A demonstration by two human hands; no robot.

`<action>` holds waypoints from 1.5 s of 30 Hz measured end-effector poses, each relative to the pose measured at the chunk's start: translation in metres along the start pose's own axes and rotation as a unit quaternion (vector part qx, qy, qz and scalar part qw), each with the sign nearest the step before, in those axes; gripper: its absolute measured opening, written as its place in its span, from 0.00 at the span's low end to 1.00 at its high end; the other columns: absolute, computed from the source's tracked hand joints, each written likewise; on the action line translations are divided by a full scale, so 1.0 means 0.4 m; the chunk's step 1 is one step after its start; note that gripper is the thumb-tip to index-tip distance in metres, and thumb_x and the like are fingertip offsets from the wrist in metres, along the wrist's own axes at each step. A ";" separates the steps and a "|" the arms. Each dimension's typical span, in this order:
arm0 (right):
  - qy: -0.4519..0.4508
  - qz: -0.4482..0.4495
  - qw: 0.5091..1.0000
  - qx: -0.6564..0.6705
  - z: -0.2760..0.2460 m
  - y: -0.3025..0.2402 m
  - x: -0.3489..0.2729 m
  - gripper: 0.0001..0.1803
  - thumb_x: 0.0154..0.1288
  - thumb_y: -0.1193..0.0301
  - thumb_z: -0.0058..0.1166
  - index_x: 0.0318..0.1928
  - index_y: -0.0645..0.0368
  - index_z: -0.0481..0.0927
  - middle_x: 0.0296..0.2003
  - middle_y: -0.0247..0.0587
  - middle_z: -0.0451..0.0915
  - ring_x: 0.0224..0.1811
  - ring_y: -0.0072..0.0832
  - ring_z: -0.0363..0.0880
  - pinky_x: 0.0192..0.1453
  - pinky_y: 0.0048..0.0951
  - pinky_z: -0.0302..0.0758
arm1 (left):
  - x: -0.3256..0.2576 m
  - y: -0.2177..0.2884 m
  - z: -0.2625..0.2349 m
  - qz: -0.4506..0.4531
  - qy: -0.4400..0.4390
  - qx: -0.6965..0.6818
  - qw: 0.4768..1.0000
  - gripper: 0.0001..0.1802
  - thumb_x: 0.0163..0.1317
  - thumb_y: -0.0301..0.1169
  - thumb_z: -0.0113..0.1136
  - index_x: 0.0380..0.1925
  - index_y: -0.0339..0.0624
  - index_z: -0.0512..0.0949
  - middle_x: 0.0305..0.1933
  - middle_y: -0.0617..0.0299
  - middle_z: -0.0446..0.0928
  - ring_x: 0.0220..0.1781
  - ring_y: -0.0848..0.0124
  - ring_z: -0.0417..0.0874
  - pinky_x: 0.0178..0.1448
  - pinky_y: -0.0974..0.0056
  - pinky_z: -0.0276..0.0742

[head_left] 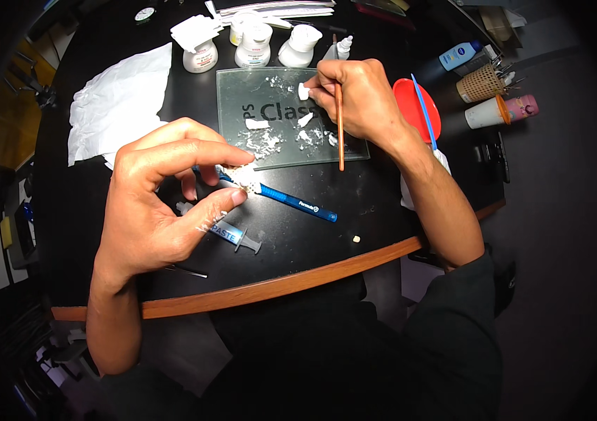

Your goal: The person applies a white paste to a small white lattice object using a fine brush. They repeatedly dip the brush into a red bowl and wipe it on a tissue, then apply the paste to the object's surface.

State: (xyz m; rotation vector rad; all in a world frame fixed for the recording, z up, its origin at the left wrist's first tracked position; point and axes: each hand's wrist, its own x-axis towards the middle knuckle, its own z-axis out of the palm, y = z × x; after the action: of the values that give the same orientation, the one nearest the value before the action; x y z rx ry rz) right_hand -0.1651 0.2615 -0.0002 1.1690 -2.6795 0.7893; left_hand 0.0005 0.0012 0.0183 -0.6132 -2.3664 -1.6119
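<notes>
My left hand (165,189) pinches a crumbly white piece with small dark dots (244,177) between thumb and fingertips, above the table's near half. White residue clings to the thumb. My right hand (361,95) is closed over the glass slab (232,88), with a small white lump (303,92) at its fingertips. A thin brown stick (340,133), perhaps a brush handle, is also held in it, roughly upright. On the slab lie white rolled bits (258,124) and smeared crumbs (267,144). Behind the left fingertips lies a blue toothbrush-like handle (298,202).
Three white bottles (253,49) stand beyond the slab; a crumpled white sheet (119,105) lies left. At right are a red dish (405,98), a blue stick (425,112) and cups (486,112). A syringe (232,234) and small pale bit (357,239) lie near the wooden edge (277,289).
</notes>
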 end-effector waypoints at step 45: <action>0.141 -0.055 0.986 -0.073 -0.022 -0.126 -0.130 0.03 0.58 0.84 0.65 0.31 0.64 0.85 0.28 0.43 0.86 0.27 0.34 0.81 0.31 0.31 0.76 | -0.010 -0.004 -0.014 0.008 -0.008 -0.002 1.000 0.16 0.51 0.23 0.76 0.43 0.41 0.89 0.39 0.60 0.84 0.32 0.78 0.81 0.30 0.74 0.71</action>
State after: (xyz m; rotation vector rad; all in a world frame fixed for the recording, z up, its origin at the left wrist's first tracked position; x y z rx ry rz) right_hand -0.0940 0.2713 0.0124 1.0695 -2.3765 0.6729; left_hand 0.0029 -0.0052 0.0173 -0.6451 -2.3639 -1.6116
